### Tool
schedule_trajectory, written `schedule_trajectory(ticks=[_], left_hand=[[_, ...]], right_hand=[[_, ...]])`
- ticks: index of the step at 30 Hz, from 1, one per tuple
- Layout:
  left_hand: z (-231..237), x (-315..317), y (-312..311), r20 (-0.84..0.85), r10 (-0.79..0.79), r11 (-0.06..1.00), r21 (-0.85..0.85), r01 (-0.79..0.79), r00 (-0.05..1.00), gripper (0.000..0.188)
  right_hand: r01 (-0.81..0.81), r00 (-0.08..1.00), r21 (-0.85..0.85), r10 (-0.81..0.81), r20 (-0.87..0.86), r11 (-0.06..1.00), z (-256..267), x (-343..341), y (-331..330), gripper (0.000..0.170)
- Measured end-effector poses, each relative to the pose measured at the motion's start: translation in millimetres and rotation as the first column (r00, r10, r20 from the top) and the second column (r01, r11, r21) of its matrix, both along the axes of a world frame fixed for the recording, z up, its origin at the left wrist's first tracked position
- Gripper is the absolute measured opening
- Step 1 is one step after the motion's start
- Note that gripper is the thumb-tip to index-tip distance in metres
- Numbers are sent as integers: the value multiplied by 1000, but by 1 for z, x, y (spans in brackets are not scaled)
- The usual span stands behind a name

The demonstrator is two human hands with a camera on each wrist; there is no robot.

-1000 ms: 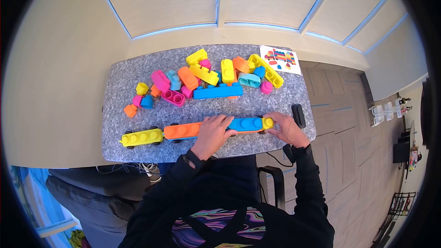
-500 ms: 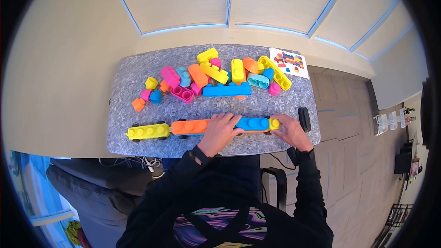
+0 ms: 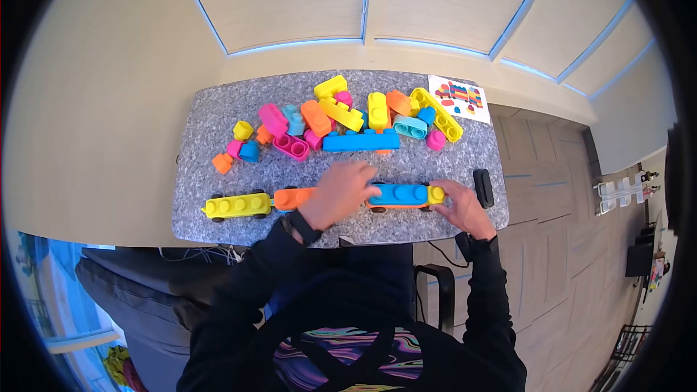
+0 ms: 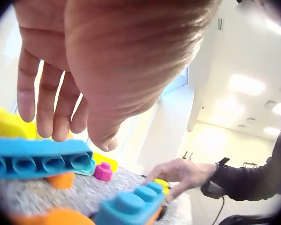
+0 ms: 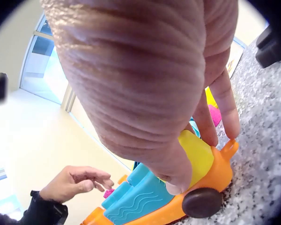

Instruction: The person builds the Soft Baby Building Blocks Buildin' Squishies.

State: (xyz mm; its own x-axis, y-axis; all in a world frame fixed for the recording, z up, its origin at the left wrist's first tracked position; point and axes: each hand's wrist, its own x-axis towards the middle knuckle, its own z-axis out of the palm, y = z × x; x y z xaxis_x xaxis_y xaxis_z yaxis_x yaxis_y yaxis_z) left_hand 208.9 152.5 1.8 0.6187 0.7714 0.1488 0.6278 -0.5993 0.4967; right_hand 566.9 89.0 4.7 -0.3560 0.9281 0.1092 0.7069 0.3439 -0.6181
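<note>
A train of toy block cars lies along the front of the table. Its yellow car (image 3: pixel 238 205) is at the left end, an orange-topped car (image 3: pixel 292 198) comes after it, and a three-stud blue block (image 3: pixel 399 194) sits on an orange wheeled base (image 5: pixel 215 180) at the right. My right hand (image 3: pixel 465 209) pinches the small yellow block (image 5: pixel 196 154) at that base's end, thumb on the near side and fingers on the far side. Above the train, my left hand (image 3: pixel 340 192) holds nothing, its fingers extended in the left wrist view. It hides part of the middle car.
Behind the train lies a loose pile of blocks, with a long blue block (image 3: pixel 361 143) at its front and a yellow beam (image 3: pixel 438 115) to the right. A printed picture sheet (image 3: pixel 460 99) lies at the back right corner. A black object (image 3: pixel 483 187) rests near the right edge.
My left hand has lifted off the blue block and shifted left and away from me. My right hand stays on the small yellow block. The head view has shifted slightly.
</note>
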Motion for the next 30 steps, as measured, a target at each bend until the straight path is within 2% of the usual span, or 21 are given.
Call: schedule_trajectory(ticks=[1, 3, 4, 6, 7, 9, 13, 15, 20, 25, 27, 28, 30], left_hand=[[8, -7, 16, -2, 0, 1000, 1, 0, 1000, 55], [24, -19, 53, -46, -27, 990, 140, 34, 999, 51], [29, -23, 72, -48, -28, 989, 144, 35, 998, 51], [31, -26, 109, -111, -51, 948, 308, 83, 993, 47], [28, -25, 123, -111, -51, 946, 313, 83, 993, 47], [17, -20, 145, -55, -101, 890, 442, 115, 993, 28], [-8, -13, 169, -145, -178, 868, 443, 224, 973, 32], [-8, -12, 173, -267, -177, 941, 235, 242, 947, 55], [3, -16, 169, -288, -201, 951, 170, 256, 936, 55], [20, -20, 160, -305, -194, 954, 163, 252, 932, 56], [28, -30, 154, -86, -204, 932, 289, 220, 975, 50], [37, -35, 147, -89, -210, 931, 287, 227, 974, 50], [63, -47, 126, 92, -110, 980, 175, 93, 990, 64]], right_hand=[[0, 1000, 3, 0, 7, 1000, 0, 0, 0, 56], [-1, 1000, -2, 1, 4, 1000, -1, 2, 0, 56], [-2, 1000, -8, 2, 3, 1000, -2, 3, 0, 56], [-4, 1000, -5, 4, 2, 1000, -3, 4, -1, 57], [-8, 1000, -6, 8, 3, 1000, -2, 5, -1, 58], [-3, 1000, 15, 3, 3, 1000, 2, 3, -3, 59], [27, 999, 19, -26, -22, 999, 14, 0, -10, 60], [31, 1000, 55, -30, -4, 998, 16, 4, -12, 60], [81, 997, 82, -81, -1, 993, 21, 3, -16, 60], [145, 989, 259, -136, -52, 955, 39, -18, -16, 55], [168, 986, 287, -153, -73, 943, 44, -28, -15, 54], [187, 982, 315, -165, -95, 931, 46, -33, -15, 53], [206, 976, 320, -172, -132, 925, 51, -46, -17, 51]])
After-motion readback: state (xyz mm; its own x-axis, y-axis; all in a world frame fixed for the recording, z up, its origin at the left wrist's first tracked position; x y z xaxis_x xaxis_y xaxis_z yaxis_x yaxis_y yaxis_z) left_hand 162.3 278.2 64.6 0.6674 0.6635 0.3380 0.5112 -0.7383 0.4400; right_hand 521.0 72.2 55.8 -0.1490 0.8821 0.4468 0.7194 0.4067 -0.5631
